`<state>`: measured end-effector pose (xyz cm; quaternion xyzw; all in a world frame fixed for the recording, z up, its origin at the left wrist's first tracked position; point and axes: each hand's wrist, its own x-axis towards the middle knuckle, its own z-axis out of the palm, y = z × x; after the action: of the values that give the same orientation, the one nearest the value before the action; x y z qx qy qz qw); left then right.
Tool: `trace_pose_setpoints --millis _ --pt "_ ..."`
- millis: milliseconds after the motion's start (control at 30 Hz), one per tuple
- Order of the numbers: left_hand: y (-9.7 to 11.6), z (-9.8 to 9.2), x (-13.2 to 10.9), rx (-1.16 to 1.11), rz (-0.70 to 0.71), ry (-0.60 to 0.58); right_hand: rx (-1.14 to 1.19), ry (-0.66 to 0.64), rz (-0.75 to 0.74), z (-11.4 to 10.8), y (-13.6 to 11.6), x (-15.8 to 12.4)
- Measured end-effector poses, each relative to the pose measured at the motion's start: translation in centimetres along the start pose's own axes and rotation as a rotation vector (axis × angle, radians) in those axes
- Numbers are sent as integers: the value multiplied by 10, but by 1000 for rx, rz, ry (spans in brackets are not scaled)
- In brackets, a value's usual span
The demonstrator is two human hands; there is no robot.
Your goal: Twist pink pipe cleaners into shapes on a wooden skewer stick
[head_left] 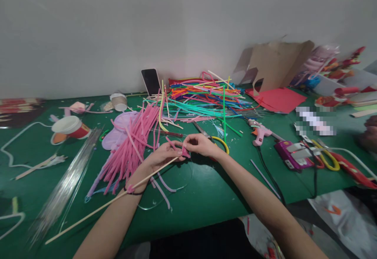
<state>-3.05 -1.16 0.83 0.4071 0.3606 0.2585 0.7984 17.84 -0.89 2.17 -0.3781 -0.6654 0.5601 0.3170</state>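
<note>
A thin, pale stick (108,203) slants, its far end at a bent pink strip (185,153).

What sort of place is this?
Probably a craft workshop: the green table holds a heap of colorful pipe cleaners, a pink glue gun and red paper sheets.

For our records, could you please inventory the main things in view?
fuzzy piece: one, pink, centre
stick: one, tan, left
fuzzy strips: many, pink, left
strip heap: one, multicoloured, back
wires: many, silvery, left
cups: two, red and beige, left
phone: one, dark, back
cardboard: one, brown, right
paper: several, red, right
glue gun: one, pink, right
scissors: two, yellow handles, centre and right
table: one, green, beneath
left hand: one, bare, centre
right hand: one, bare, centre
</note>
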Motion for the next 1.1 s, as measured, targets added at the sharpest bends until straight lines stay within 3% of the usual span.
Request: trace_pose_setpoints --millis 700,1100 --pt "2 3 -2 -17 11 -33 98 -65 11 -3 -9 -4" --pt "2 5 -2 -46 25 -5 -68 65 -67 1 -15 -7"
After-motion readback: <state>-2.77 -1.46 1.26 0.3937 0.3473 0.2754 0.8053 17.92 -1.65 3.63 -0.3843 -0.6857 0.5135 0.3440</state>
